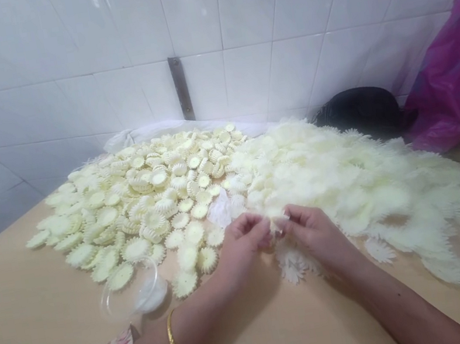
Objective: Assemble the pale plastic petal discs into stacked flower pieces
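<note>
My left hand (242,241) and my right hand (311,229) meet over the table front, fingertips pinched together. Between them is a small pale petal piece (280,220), partly covered by my fingers. Just below my fingers show white fringed petal pieces (291,263); whether they hang from the held piece or lie on the table I cannot tell. To the left spreads a heap of pale yellow folded discs with toothed edges (160,178). A heap of flat, thin flower-shaped petal pieces (375,188) lies to the right. A crumpled white scrap (220,209) sits behind my left hand.
Left of my left hand stands a clear round tub (150,293) with something white in it. A black rounded object (359,110) and a pink plastic bag (453,73) are at the back right. Behind the wooden table (21,298) rises a tiled wall (110,98).
</note>
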`<action>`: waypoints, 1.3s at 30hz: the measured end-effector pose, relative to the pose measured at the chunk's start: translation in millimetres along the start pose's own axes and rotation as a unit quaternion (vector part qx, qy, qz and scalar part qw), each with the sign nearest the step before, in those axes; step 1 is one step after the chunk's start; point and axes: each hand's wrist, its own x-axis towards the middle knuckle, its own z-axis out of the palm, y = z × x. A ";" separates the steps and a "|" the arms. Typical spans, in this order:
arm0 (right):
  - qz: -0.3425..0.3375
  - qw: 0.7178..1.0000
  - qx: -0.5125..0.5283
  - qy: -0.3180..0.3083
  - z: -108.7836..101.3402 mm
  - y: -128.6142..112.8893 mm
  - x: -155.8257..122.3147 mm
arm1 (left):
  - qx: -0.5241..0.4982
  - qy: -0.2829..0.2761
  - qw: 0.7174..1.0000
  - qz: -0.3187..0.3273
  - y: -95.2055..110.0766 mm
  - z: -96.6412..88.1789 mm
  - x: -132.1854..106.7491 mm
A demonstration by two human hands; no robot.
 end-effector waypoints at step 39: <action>-0.016 0.999 -0.036 0.023 7.5 -0.6 -2.7 | -0.068 0.051 0.996 -0.037 3.6 2.1 -1.1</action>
